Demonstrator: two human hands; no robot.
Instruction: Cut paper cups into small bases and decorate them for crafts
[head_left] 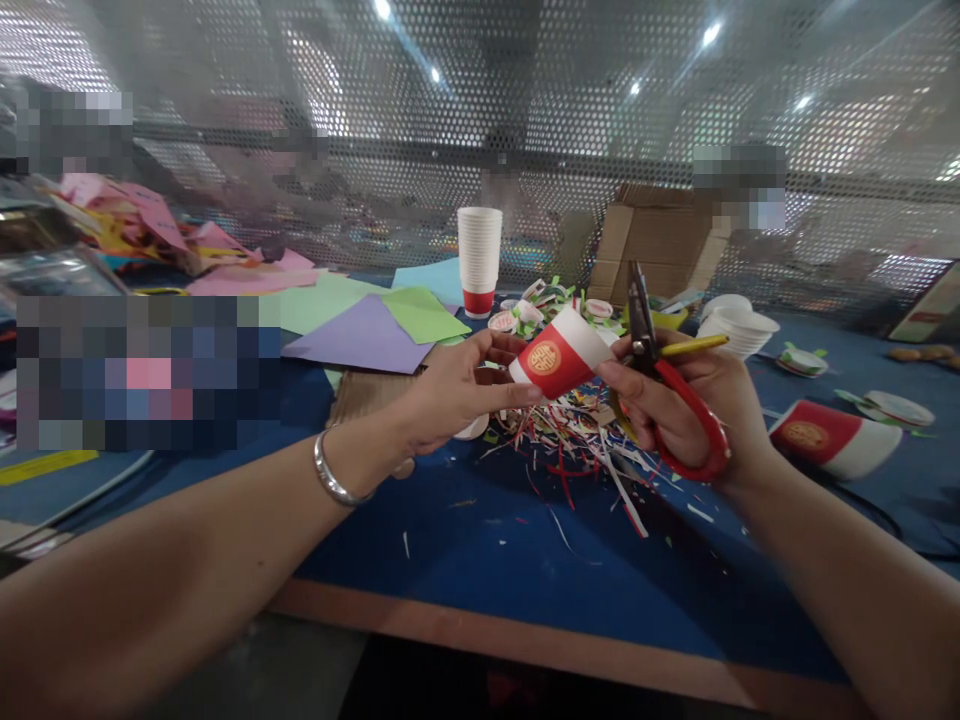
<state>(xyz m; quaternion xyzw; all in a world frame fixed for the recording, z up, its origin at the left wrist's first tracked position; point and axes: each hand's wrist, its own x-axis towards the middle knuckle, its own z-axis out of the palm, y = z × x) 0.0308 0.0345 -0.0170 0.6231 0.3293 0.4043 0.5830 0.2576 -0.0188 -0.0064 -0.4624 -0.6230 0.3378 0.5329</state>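
My left hand [454, 392] pinches a red and white paper cup [559, 352] with a gold emblem, held on its side above the table. My right hand [679, 405] grips red-handled scissors [664, 385] with the dark blades pointing up beside the cup's rim. A yellow pencil-like stick [694, 346] lies across the same hand. Under both hands sits a pile of red and white paper shreds [574, 450]. A silver bangle [334, 475] circles my left wrist.
A blue table [480, 540] with a wooden front edge carries a stack of cups [479, 258], coloured paper sheets [360, 325], cut cup pieces [525, 312], white cups [739, 328], a lying cup [832, 437] and a cardboard box [660, 240]. A perforated screen stands behind.
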